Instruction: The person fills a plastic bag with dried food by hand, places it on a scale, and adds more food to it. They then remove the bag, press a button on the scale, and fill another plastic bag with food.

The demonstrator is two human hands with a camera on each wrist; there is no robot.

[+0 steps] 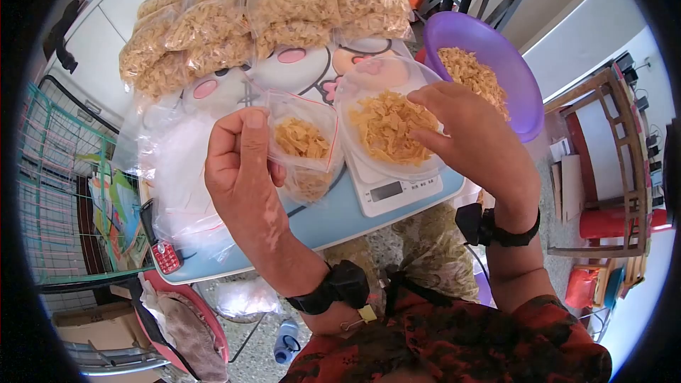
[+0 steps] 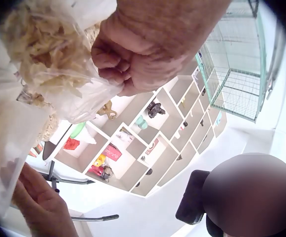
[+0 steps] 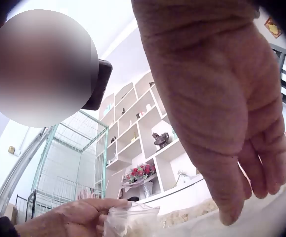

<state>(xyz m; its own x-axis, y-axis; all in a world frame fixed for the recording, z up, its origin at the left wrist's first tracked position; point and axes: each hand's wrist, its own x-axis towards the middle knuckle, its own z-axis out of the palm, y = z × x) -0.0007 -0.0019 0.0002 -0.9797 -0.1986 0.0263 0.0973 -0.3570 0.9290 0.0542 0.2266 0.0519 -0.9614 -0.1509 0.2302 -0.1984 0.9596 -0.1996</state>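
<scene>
My left hand [image 1: 245, 159] pinches the edge of a clear zip bag [image 1: 323, 115] with a red line along its mouth. Yellowish dried flakes lie inside this bag, whose mouth faces up. To its right, a translucent bowl [image 1: 346, 103] sits on a white kitchen scale [image 1: 379, 202] and contains more of these flakes [image 1: 390, 128]. Over the bowl's right side reaches my right hand [image 1: 486, 138], thumb apart from the fingers, tips close to the flakes. In the right wrist view the fingers [image 3: 269, 173] point down, fairly straight, and nothing shows in them.
Stacked bags of flakes [image 1: 213, 21] line the table's far side. A purple basin [image 1: 525, 92] with flakes stands at the right. Thin clear plastic bags [image 1: 188, 177] lie left of my left hand, and a red phone [image 1: 167, 259] sits by the front-left corner.
</scene>
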